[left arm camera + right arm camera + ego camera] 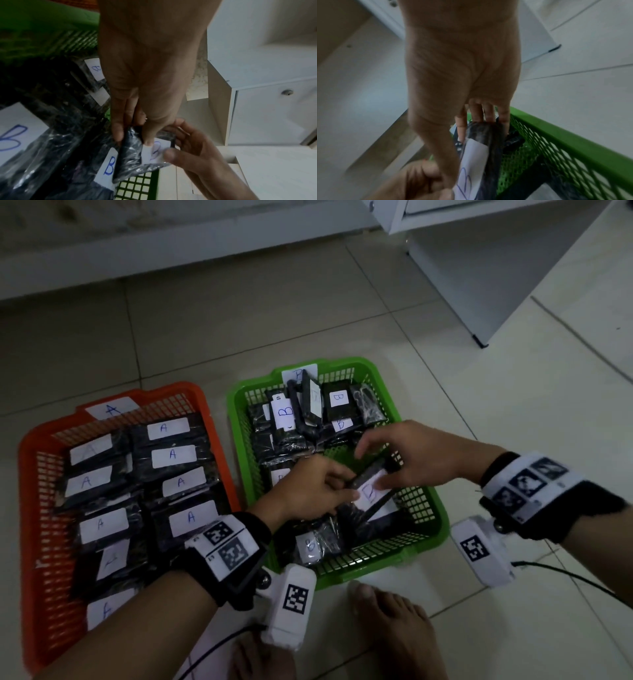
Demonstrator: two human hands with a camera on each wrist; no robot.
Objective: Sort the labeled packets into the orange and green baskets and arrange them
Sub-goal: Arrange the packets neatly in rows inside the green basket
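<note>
A black packet with a white B label (370, 491) (155, 151) (474, 155) is held tilted above the middle of the green basket (433, 501) (570, 136). My left hand (315, 487) (133, 136) pinches its left end. My right hand (407, 460) (481, 121) grips its right side, thumb on the label and fingers behind. Several more B packets (337, 400) stand or lie in the green basket. The orange basket (30, 508) on the left holds several flat A packets (173, 455) in rows.
Both baskets stand side by side on a tiled floor (513, 405). White furniture (479, 268) is at the back right. Bare feet (394, 628) are just before the green basket. Cables (565, 573) trail from the wrist cameras.
</note>
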